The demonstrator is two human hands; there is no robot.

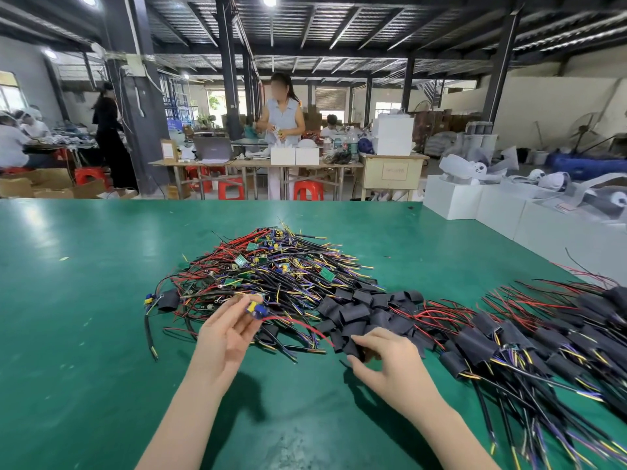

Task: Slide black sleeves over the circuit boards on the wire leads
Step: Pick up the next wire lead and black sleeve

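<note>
Left hand (228, 329) pinches board (257, 309) (raised); right hand (390, 359) grips sleeve (351, 347).

Just 2 bare forearms coming up from the bottom of the head view, no sleeves anywhere in sight. Left hand (226, 330) and right hand (390, 361) have no gloves, no rings, no watch or wristband. Nails look short and plain, though it's a bit blurry to be sure.
</note>
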